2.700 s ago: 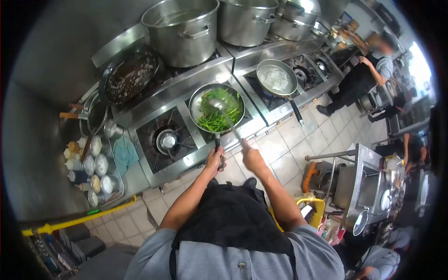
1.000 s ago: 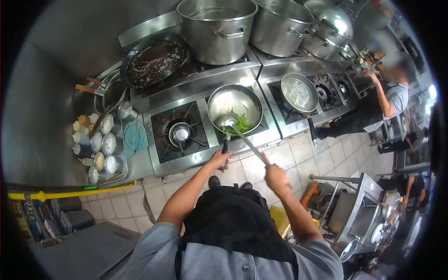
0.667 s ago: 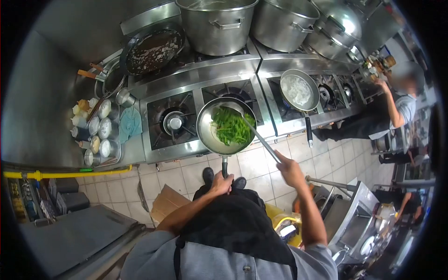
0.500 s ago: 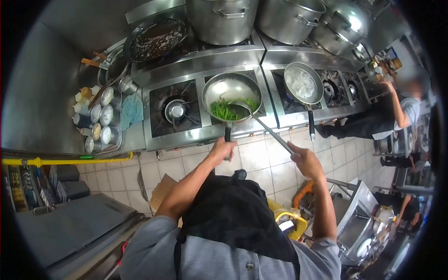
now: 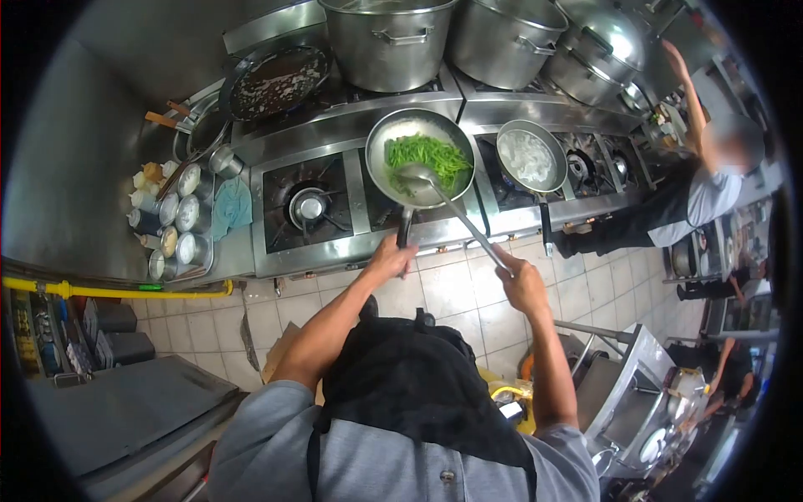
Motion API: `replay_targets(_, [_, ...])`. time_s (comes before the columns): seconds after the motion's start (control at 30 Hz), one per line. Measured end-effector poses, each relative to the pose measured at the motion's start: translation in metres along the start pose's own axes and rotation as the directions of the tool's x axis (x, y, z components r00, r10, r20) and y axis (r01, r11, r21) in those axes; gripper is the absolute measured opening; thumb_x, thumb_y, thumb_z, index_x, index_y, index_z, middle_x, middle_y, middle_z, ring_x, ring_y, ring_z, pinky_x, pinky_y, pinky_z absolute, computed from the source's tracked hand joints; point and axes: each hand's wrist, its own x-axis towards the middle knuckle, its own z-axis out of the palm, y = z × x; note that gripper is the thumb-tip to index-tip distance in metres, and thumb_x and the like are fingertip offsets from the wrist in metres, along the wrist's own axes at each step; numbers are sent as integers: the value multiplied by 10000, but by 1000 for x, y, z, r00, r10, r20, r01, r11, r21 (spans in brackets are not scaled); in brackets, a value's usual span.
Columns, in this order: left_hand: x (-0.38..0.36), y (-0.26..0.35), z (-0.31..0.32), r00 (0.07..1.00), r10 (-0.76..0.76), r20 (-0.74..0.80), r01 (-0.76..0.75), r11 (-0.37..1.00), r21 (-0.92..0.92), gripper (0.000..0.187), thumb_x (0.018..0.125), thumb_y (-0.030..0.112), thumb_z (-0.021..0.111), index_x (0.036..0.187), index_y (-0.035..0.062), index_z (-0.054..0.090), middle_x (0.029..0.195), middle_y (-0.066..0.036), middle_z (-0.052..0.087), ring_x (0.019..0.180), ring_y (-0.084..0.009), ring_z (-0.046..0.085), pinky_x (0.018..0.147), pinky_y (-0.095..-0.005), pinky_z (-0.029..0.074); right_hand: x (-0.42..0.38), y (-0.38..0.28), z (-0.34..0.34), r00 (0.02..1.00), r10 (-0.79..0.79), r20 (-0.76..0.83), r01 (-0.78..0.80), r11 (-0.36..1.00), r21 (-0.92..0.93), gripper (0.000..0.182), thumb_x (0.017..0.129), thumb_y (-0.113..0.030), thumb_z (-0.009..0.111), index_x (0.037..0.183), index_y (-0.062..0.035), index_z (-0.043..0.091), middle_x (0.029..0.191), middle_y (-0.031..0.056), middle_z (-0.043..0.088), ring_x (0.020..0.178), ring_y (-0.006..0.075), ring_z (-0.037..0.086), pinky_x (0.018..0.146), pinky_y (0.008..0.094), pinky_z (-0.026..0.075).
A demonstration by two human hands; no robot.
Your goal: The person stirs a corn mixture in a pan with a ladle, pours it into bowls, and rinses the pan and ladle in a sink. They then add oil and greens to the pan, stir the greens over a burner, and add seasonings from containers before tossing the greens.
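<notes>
Watching remotely through the head camera, I have both hands busy at a restaurant stove (image 5: 339,251). The left hand (image 5: 389,259) is closed around the handle of a pan (image 5: 376,171); the right hand (image 5: 525,287) grips a long ladle (image 5: 470,224), its bowl down against a heap of bright greens (image 5: 427,155). The greens lie inside the pan, mostly toward its middle and right side, with pale metal bare at the left. Whether the pan touches the grate beneath, I cannot tell.

I judge the step in hand to be turning the greens over with the ladle. Another turn would call for a steady left hand on the handle and a low sweep of the ladle's bowl under the heap, kept inside the rim so that no leaves spill.

To the right of the greens, a second pan (image 5: 548,183) holds something whitish; to the left is a bare burner (image 5: 309,207). Tall pots (image 5: 391,60) stand behind. On the tabletop (image 5: 237,261) at far left, a blue-green cloth (image 5: 232,207) lies beside small tubs (image 5: 192,248), while at right a co-worker (image 5: 711,201) raises an arm.
</notes>
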Motion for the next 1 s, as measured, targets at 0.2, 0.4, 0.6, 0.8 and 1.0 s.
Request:
replay_targets(0.2, [-41, -50, 23, 995, -34, -98, 33, 999, -6, 162, 945, 141, 598, 913, 20, 496, 548, -62, 525, 410, -176, 543, 371, -339, 437, -31, 0, -15, 998, -46, -36, 49, 994, 97, 490, 900, -165, 613, 1365, -313, 569, 1033, 259, 670, 979, 421, 646, 856, 468, 509])
replay_targets(0.4, [8, -37, -7, 968, -239, -71, 222, 957, -186, 211, 911, 159, 634, 958, 14, 488, 614, -70, 535, 459, -168, 538, 362, -340, 432, 25, 1, 69, 989, -57, -135, 82, 979, 187, 517, 904, -140, 600, 1411, -210, 522, 861, 314, 643, 854, 450, 655, 752, 504, 508])
replay_targets(0.6, [25, -50, -20, 940, -340, 11, 335, 919, -207, 246, 914, 194, 657, 992, 45, 477, 698, -49, 506, 487, -168, 529, 352, -336, 414, -5, -27, 43, 983, -122, 137, 137, 985, -104, 580, 880, -98, 579, 1447, -143, 462, 837, 287, 656, 801, 470, 644, 744, 541, 503])
replay_targets(0.8, [5, -33, -16, 937, -345, -54, 313, 899, -307, 454, 990, 554, 474, 1034, 104, 509, 700, -35, 519, 479, -165, 523, 346, -305, 365, 65, -43, 132, 996, -75, -53, 81, 987, 136, 556, 920, -134, 540, 1460, -93, 416, 847, 295, 652, 811, 474, 639, 741, 540, 503])
replay_targets(1.0, [6, -28, -23, 906, -420, -51, 391, 877, -279, 548, 987, 641, 356, 943, 115, 505, 669, -54, 523, 420, -174, 512, 321, -291, 330, 28, -34, 74, 991, -45, 126, 65, 985, -158, 642, 884, -65, 544, 1498, -130, 369, 814, 279, 671, 791, 448, 666, 745, 535, 531])
